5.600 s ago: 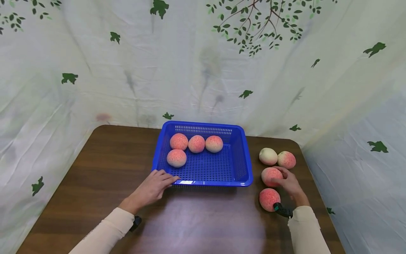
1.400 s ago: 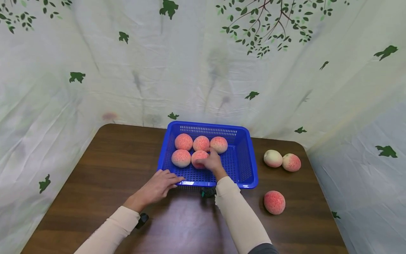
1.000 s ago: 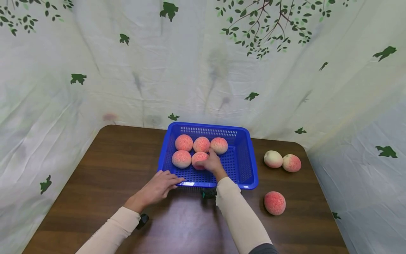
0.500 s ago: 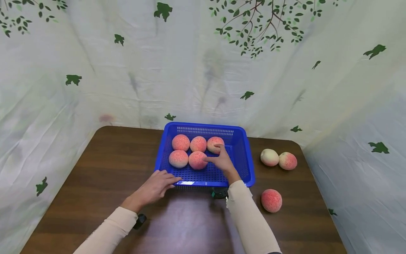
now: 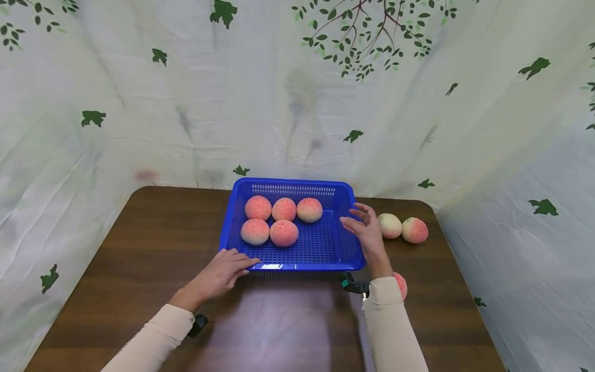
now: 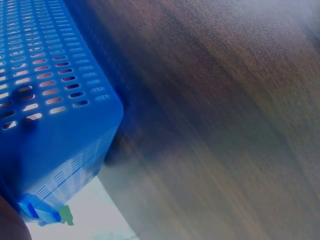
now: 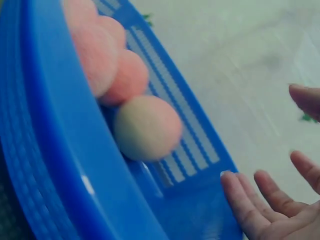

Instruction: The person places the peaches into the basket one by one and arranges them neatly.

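Observation:
My left hand [image 5: 222, 275] holds the front-left corner of the blue plastic basket [image 5: 302, 267] at its rim. In the left wrist view just a dark bit of that hand shows beside the basket wall [image 6: 55, 135]. Several pink and cream peaches sit inside in two rows; the front row's right one [image 5: 284, 233] stands next to another peach [image 5: 255, 232]. With fingers spread and nothing in it, my right hand [image 5: 370, 237] is over the basket's right rim. Near it on the table lie a pale peach [image 5: 389, 226] and a pinker one [image 5: 415, 230]. My right sleeve partly covers a third peach [image 5: 401, 285].
The brown wooden table [image 5: 153, 248] carries everything. A white cloth [image 5: 186, 103] with printed leaves hangs behind it and along the sides. The basket's right part holds no peaches. A dark band with a camera [image 5: 355, 285] is on my right wrist.
My right hand took a peach from the right-hand group, set it in the basket's front row and let go. It has since moved right, over the rim. My left hand stayed put.

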Motion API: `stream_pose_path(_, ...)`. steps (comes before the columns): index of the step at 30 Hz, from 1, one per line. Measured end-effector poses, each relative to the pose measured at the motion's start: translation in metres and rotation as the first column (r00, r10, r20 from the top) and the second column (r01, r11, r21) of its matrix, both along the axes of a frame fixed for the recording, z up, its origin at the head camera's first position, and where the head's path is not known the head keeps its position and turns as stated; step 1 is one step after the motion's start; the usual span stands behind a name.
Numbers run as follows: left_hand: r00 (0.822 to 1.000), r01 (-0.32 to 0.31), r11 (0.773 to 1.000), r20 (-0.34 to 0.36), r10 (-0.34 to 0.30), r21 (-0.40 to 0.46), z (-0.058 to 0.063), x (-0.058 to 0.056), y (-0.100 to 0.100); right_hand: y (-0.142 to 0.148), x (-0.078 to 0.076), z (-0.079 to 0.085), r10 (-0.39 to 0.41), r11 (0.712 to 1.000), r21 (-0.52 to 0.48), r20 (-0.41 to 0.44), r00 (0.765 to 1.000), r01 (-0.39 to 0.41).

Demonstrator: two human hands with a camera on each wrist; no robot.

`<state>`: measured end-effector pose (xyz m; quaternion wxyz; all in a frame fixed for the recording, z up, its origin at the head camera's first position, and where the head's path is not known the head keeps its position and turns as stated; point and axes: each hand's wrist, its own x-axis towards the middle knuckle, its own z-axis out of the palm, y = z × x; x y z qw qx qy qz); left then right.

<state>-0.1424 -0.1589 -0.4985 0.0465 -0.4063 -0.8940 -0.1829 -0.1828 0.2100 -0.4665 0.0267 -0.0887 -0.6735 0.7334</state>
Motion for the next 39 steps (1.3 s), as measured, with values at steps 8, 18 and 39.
stream_pose_path(8, 1.0, 0.009, 1.0, -0.015, -0.009, 0.022, -0.001, -0.001, -0.001, 0.038, 0.016, 0.0, -0.105, 0.993, -0.055, -0.045, 0.993, 0.103)
stream_pose_path(18, 1.0, 0.011, 0.999, -0.018, -0.01, 0.038, 0.0, 0.0, -0.001, 0.077, 0.041, -0.013, -0.191, 0.98, 0.058, -0.008, 0.982, 0.191)
stream_pose_path(39, 1.0, 0.001, 1.0, 0.028, -0.002, 0.022, -0.001, -0.002, -0.002, 0.136, 0.116, -0.087, 0.281, 0.935, 0.272, -0.183, 0.942, -0.226)
